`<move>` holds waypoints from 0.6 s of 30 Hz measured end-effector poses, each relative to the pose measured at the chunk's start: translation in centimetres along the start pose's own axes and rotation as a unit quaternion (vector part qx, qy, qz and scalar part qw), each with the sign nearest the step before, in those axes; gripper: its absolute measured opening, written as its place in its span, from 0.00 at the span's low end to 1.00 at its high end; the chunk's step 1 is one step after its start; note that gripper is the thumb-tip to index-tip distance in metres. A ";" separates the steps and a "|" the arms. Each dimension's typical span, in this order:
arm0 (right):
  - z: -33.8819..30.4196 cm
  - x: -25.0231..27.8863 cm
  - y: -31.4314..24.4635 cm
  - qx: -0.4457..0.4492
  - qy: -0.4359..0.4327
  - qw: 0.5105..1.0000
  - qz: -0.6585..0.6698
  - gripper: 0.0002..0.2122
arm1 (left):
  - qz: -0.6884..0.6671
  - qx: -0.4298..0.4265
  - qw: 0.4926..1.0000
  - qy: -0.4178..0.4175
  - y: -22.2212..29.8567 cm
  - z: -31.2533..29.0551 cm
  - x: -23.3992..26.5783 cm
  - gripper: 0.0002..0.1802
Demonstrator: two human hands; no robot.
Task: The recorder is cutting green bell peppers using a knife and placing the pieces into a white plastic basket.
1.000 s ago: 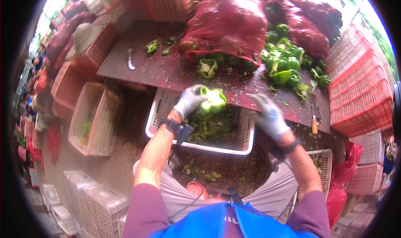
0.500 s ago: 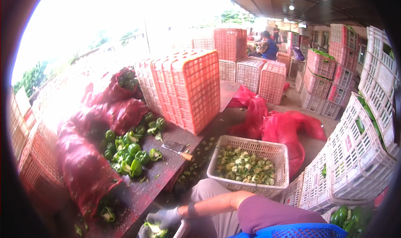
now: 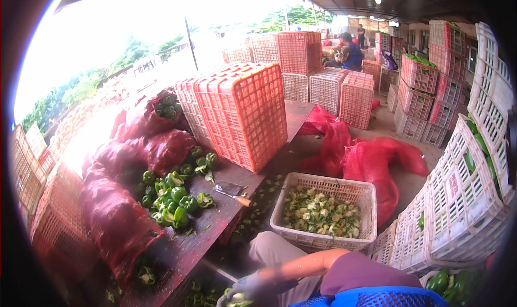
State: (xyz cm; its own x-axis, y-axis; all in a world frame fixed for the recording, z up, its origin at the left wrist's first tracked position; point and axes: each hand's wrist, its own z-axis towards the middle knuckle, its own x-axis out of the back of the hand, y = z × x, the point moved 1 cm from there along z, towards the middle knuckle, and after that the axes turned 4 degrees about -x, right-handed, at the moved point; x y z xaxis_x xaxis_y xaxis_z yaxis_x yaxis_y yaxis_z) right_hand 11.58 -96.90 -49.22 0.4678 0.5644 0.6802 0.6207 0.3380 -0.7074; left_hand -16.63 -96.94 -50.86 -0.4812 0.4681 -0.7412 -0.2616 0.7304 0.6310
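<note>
My right hand [image 3: 249, 288], in a grey glove, reaches in low at the bottom edge. Its fingers curl round a cut green pepper [image 3: 240, 300] with a pale inside. A sliver of grey glove shows on the pepper's other side, perhaps my left hand; the rest falls outside the picture. Whole and cut green peppers [image 3: 175, 202] lie heaped on the dark table [image 3: 226, 221], spilling beside a red mesh sack [image 3: 116, 210]. Near the table edge rests a flat-bladed tool with a wooden handle [image 3: 244, 201]. Beyond my knee stands a white crate [image 3: 276, 207] of pale green pepper cores [image 3: 323, 213].
Upturned orange crates [image 3: 242, 113] stand on the table. Red netting [image 3: 377, 167] lies on the floor behind the core crate. Stacked white crates [image 3: 458, 194] with green peppers rise close on my right. A seated person [image 3: 350, 54] and more crate stacks are farther back.
My right hand has shifted to the right with the cut pepper, away from the table edge. The view has turned slightly. Table things stay put.
</note>
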 end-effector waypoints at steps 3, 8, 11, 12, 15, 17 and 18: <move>-0.1 -0.3 -0.1 0.023 -0.007 0.999 -0.025 0.25 | -0.183 0.074 0.980 0.003 -1.3 0.5 1.9 0.18; -2.3 0.8 -1.9 0.027 0.001 0.997 -0.079 0.22 | -0.177 0.057 0.974 0.133 -5.4 7.3 -0.6 0.20; -1.3 -1.4 -1.3 0.010 -0.006 0.998 -0.067 0.20 | -0.107 -0.015 0.979 0.171 -9.4 7.6 2.8 0.17; -1.3 -2.0 -1.4 -0.008 -0.001 0.997 -0.072 0.19 | -0.107 -0.024 0.977 0.184 -10.6 7.8 2.9 0.16; -0.5 -3.5 -2.0 -0.018 -0.004 0.996 -0.087 0.18 | -0.130 -0.029 0.970 0.203 -10.4 6.9 2.7 0.16; 0.0 -3.8 -2.4 -0.011 -0.023 0.996 -0.088 0.18 | -0.173 -0.009 0.961 0.216 -9.6 5.7 1.4 0.16; 0.3 -3.6 -2.6 -0.009 -0.038 0.995 -0.088 0.19 | -0.194 0.008 0.955 0.225 -9.5 5.6 1.1 0.16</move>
State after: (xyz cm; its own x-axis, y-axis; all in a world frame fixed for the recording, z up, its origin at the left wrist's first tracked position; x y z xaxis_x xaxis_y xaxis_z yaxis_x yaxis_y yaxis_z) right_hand 8.12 -99.54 -49.92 0.3027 0.5533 0.7761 0.7000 0.4236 -0.5750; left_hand -10.02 -100.60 -58.93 -0.6622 -0.0965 -0.7431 -0.4815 0.8147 0.3232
